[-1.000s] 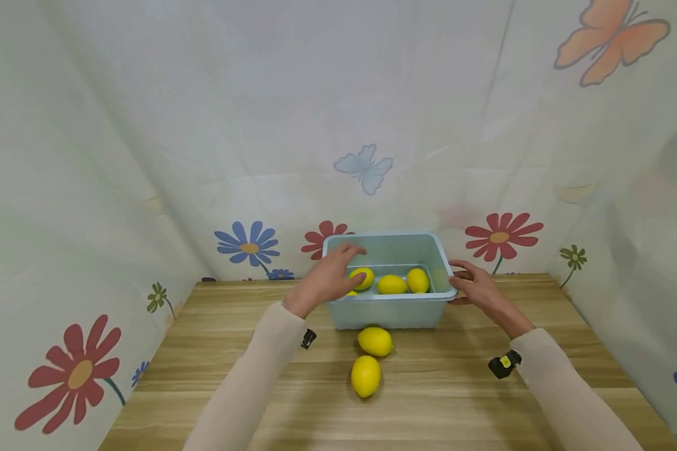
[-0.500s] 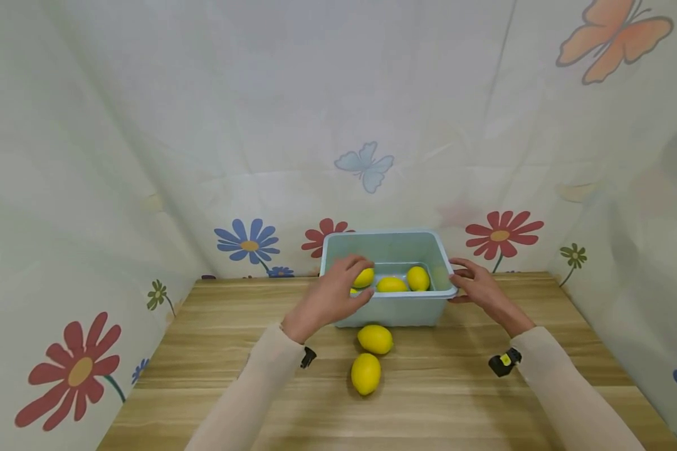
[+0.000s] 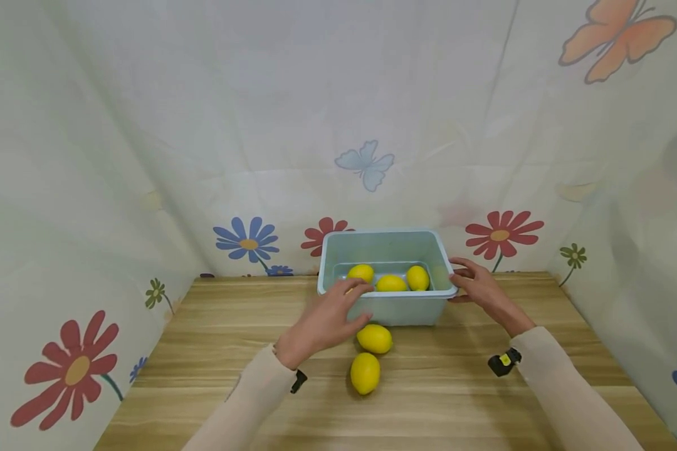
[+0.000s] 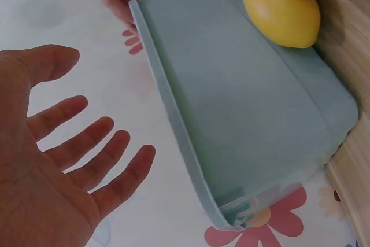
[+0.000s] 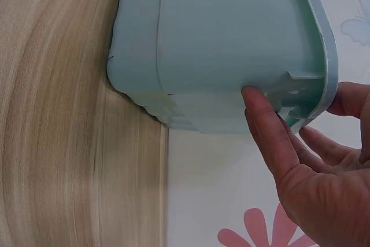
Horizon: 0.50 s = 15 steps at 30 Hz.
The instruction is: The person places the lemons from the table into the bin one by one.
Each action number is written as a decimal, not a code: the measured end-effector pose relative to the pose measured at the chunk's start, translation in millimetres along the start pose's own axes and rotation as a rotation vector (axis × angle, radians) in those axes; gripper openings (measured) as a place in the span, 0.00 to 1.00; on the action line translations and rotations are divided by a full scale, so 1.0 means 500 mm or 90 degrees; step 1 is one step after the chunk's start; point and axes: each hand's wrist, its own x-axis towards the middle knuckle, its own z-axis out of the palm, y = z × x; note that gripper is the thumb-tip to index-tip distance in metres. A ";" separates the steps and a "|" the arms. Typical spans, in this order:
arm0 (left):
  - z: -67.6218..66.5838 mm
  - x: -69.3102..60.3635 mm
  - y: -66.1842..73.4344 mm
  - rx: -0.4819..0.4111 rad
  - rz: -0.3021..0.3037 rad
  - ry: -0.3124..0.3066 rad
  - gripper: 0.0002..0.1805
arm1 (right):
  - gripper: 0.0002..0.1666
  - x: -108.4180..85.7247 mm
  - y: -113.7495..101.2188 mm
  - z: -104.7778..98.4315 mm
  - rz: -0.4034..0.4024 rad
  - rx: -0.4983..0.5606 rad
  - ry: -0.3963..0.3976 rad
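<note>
A light blue plastic box (image 3: 395, 311) stands on the table, with three yellow lemons visible inside: one at left (image 3: 361, 274), one in the middle (image 3: 391, 283), one at right (image 3: 418, 278). My right hand (image 3: 483, 292) holds the box's right end, thumb at the rim and fingers against the outer wall in the right wrist view. Over the box's front left edge hovers my left hand (image 3: 324, 319), empty, its fingers spread and apart from the box in the left wrist view. Two more lemons lie in front of the box, a nearer one (image 3: 365, 373) and a farther one (image 3: 375, 339).
The wood-grain table (image 3: 440, 401) runs up to a pale cloth backdrop (image 3: 259, 125) printed with flowers and butterflies. This cloth also rises at both sides. The box stands close to the back edge.
My left hand has drawn back from over the box's inside towards me, uncovering the left lemon. The right hand stays at the box's end, and the two lemons in front have not moved.
</note>
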 end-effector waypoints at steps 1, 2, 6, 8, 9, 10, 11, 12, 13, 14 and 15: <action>0.003 -0.002 0.000 0.004 0.007 0.003 0.26 | 0.35 0.000 -0.001 -0.001 0.000 0.001 0.000; 0.006 -0.005 0.001 0.006 0.014 0.003 0.26 | 0.35 0.001 -0.001 -0.003 0.001 0.001 -0.001; 0.023 -0.019 0.006 0.019 0.037 -0.015 0.27 | 0.35 0.002 0.000 -0.005 0.000 0.001 0.001; 0.032 -0.026 0.010 0.019 0.041 -0.032 0.28 | 0.35 0.003 0.000 -0.005 -0.001 0.000 0.003; 0.037 -0.030 0.012 0.022 0.042 -0.041 0.28 | 0.35 0.003 0.001 -0.006 -0.001 0.002 0.003; 0.042 -0.034 0.014 0.021 0.043 -0.050 0.28 | 0.35 0.004 0.001 -0.006 -0.001 0.003 0.004; 0.047 -0.037 0.016 0.019 0.045 -0.058 0.28 | 0.35 0.004 0.002 -0.006 -0.001 0.003 0.003; 0.052 -0.041 0.018 0.018 0.046 -0.066 0.28 | 0.35 0.004 0.002 -0.006 0.000 0.005 0.002; 0.057 -0.045 0.020 0.018 0.049 -0.070 0.28 | 0.35 0.005 0.002 -0.006 0.001 0.007 0.001; 0.063 -0.048 0.021 0.017 0.051 -0.075 0.27 | 0.35 0.005 0.002 -0.005 0.002 0.009 0.001; 0.068 -0.051 0.023 0.020 0.052 -0.079 0.27 | 0.35 0.005 0.002 -0.004 0.001 0.009 -0.001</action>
